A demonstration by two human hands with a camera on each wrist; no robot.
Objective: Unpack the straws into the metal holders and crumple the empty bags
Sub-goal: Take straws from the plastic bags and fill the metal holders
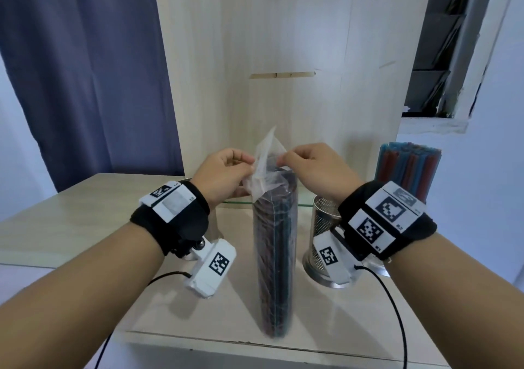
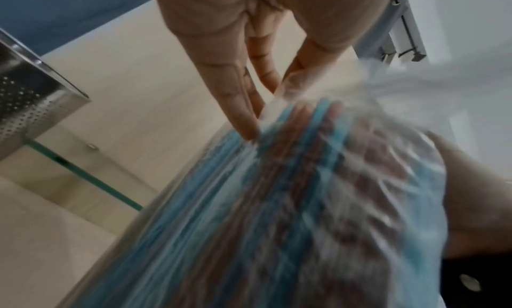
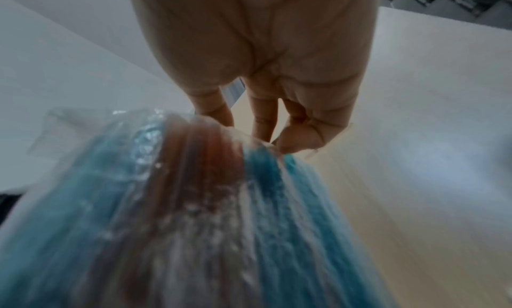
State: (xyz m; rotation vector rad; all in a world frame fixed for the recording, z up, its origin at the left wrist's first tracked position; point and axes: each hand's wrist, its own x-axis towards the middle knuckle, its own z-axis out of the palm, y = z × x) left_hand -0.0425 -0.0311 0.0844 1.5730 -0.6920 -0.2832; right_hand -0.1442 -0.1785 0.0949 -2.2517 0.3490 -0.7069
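Wooden cabinet back panel [image 1: 283,57] fills centre top, blue curtain [image 1: 85,71] upper left, window [image 1: 453,42] upper right. Perforated metal holder [image 1: 323,227] right of centre, partly blocked by the right wrist strap; behind it a bunch of blue and red straws [image 1: 408,170] stands upright. Bag of straws [image 1: 275,255] stands upright at centre on the shelf [image 1: 71,212]. Left hand [image 1: 224,176] and right hand [image 1: 312,170] each pinch the bag's clear top. Left wrist view alone shows a second holder [image 2: 33,107] at left edge; both wrist views blurred.
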